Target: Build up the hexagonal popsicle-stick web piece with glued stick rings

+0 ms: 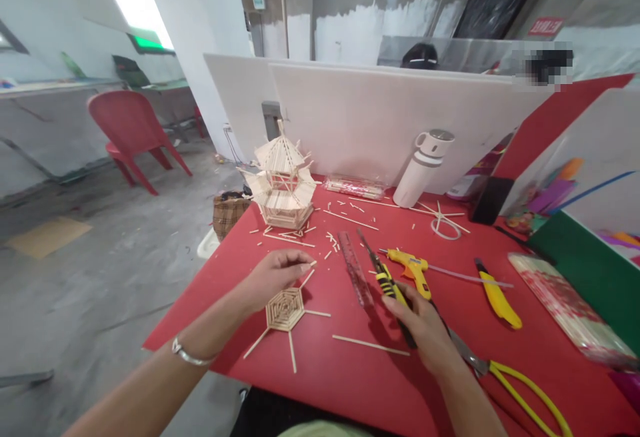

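My left hand [287,270] is closed in a pinch, with a short wooden stick piece [313,263] at the fingertips. Just below it lies a hexagonal, web-like stick frame [285,309] with thin spokes sticking out. My right hand [425,323] grips a yellow-and-black handled tool [386,283] whose narrow dark end points up and away; its exact kind is unclear. Between the hands is a clear reddish ruler [354,269]. A yellow glue gun [410,267] with a glue stick in its rear rests beyond my right hand. One loose stick [370,345] lies near me.
A stick-built pagoda [283,190] stands at the back left of the red table [240,350]. Behind are a white bottle [420,173] and scattered stick bits. Rightward lie a yellow utility knife [500,300], yellow-handled scissors [520,383] and packed sticks [565,303]. White boards [350,117] border the back.
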### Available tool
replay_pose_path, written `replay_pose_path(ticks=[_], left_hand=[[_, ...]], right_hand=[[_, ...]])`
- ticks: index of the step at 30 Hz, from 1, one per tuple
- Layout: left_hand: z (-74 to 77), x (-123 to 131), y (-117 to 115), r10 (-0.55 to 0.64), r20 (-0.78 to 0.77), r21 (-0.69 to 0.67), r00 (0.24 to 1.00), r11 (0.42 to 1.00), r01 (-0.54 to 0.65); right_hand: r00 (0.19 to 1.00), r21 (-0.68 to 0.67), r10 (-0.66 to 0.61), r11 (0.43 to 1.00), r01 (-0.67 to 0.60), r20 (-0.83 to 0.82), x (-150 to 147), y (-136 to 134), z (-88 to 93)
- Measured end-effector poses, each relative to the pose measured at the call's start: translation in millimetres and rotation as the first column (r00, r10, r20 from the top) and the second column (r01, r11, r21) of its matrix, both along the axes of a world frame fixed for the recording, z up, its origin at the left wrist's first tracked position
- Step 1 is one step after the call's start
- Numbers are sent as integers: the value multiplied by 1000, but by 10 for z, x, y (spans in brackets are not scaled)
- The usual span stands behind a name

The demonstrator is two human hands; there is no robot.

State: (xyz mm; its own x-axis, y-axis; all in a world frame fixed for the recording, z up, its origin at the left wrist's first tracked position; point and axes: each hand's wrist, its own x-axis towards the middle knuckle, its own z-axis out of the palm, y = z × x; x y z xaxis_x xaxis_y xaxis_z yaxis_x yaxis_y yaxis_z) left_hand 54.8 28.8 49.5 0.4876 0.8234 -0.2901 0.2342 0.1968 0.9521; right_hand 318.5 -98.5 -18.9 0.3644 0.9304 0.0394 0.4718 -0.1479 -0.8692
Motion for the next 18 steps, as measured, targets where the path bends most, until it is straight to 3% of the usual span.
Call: replay_pose_path(ticks=[1,3,5,7,9,11,13,15,18], left_hand=[[20,12,-18,19,15,2,1000,1000,-19],[41,38,-44,54,47,13,997,998,-55],[48,58,-65,77,70,22,995,997,-78],[55,63,-90,89,81,31,993,995,-92],[69,55,-122,109,89,58,990,992,-114],[86,38,-160,136,100,109,986,983,-147],[98,22,-196,148,98,167,984,972,-163],[99,8,-229,143,75,225,987,962,-156],[84,-7,-269,144,27,317,989,937,-146]], right_hand=[[968,-11,90,995,-95,-234,-61,-29,70],[789,26,275,949,-313,-550,-237,-93,190],[651,94,384,896,-434,-655,-446,-147,252],[600,125,417,876,-466,-683,-635,-173,250],[691,94,419,885,-457,-589,-770,-162,207],[866,83,385,922,-379,-318,-857,-122,161],[957,130,291,949,-288,-1,-919,-73,132],[957,179,208,953,-245,202,-974,-34,122],[925,201,154,951,-234,348,-1040,-11,113]])
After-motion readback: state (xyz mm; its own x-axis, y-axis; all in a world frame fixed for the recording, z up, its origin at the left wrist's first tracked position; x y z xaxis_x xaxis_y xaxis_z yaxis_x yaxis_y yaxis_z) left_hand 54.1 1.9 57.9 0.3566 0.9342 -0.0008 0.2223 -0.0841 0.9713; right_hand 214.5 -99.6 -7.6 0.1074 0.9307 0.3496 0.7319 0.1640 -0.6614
